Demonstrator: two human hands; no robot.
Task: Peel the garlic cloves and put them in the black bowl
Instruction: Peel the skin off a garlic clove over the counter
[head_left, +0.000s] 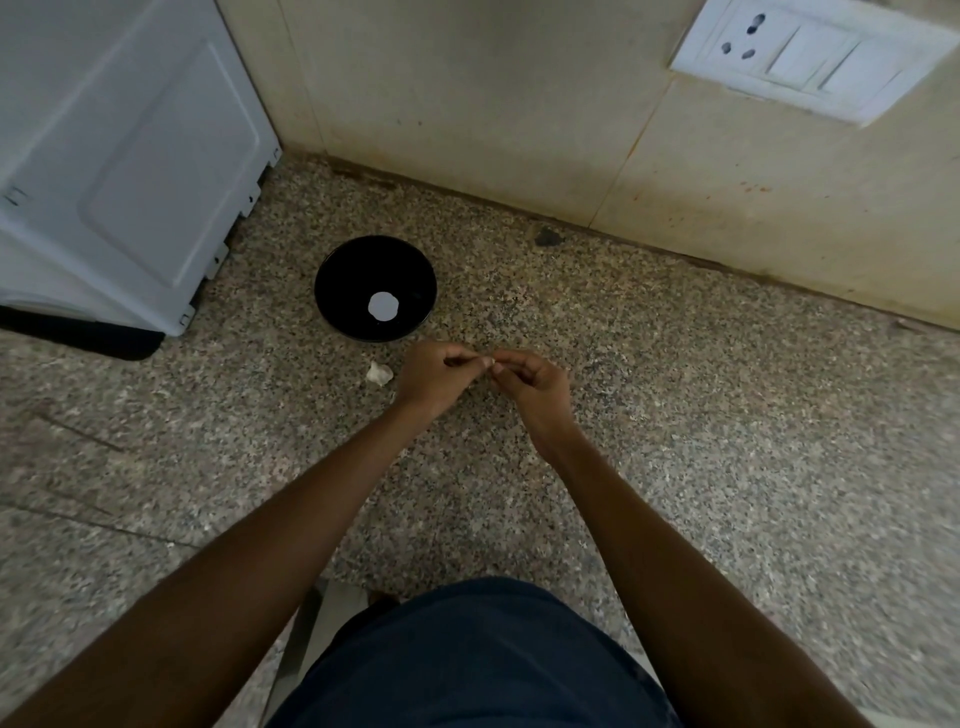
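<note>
Both hands meet over the speckled counter (675, 415), fingertips together. The left hand (434, 376) has its fingers curled in, and the right hand (530, 384) is curled the same way. Between them they pinch a small pale clove (485, 361); only a sliver of it shows at the fingertips, so how much skin is left on it is unclear.

Just left of the left hand a bit of white garlic (378, 373) lies on the counter, apart from the hand; whether it is skin or more cloves I cannot tell. Beyond the left hand, and slightly left of it, stands the black bowl (332, 291), with a white round patch (383, 306) at its bottom. A white appliance (119, 156) stands far left of the hands. Beyond the right hand, on the wall (467, 93), is a switch plate (802, 54).
</note>
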